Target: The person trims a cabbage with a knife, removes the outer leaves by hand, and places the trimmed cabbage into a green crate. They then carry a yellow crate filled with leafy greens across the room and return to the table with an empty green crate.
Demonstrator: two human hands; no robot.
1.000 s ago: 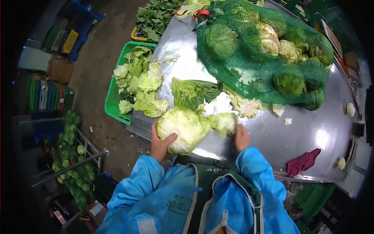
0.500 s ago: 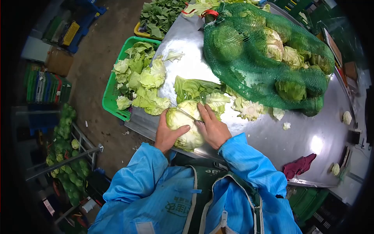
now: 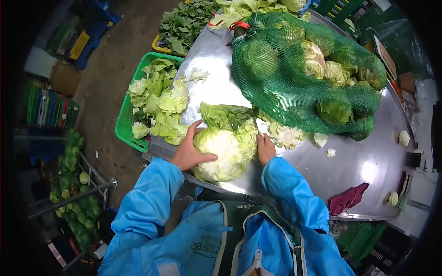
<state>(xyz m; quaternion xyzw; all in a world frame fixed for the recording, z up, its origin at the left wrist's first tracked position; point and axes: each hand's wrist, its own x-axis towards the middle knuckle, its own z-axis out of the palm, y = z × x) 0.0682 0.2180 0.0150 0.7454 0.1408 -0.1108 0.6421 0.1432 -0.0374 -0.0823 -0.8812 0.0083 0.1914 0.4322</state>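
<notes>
A pale green cabbage (image 3: 221, 154) rests at the near edge of the metal table. My left hand (image 3: 189, 154) grips its left side, thumb across the front and fingers round the back. To the right of the cabbage, my right hand (image 3: 266, 149) is closed round a knife; its thin blade (image 3: 256, 125) points away from me, partly hidden among leaves. A loose pale leaf (image 3: 247, 140) lies against the cabbage's right side. Larger green leaves (image 3: 223, 115) and a cut leafy piece (image 3: 287, 135) lie just behind.
The metal table (image 3: 304, 170) carries a green net bag of cabbages (image 3: 262, 60), small scraps and a maroon cloth (image 3: 348, 198). A green crate of leaves (image 3: 122, 122) stands left, with a yellow-rimmed crate (image 3: 159, 46) behind. Netted cabbages (image 3: 73, 184) lie at the far left.
My right hand has moved off the top of the cabbage to its right side, taking the knife along. My left hand has shifted slightly left and up. The camera view has shifted a little.
</notes>
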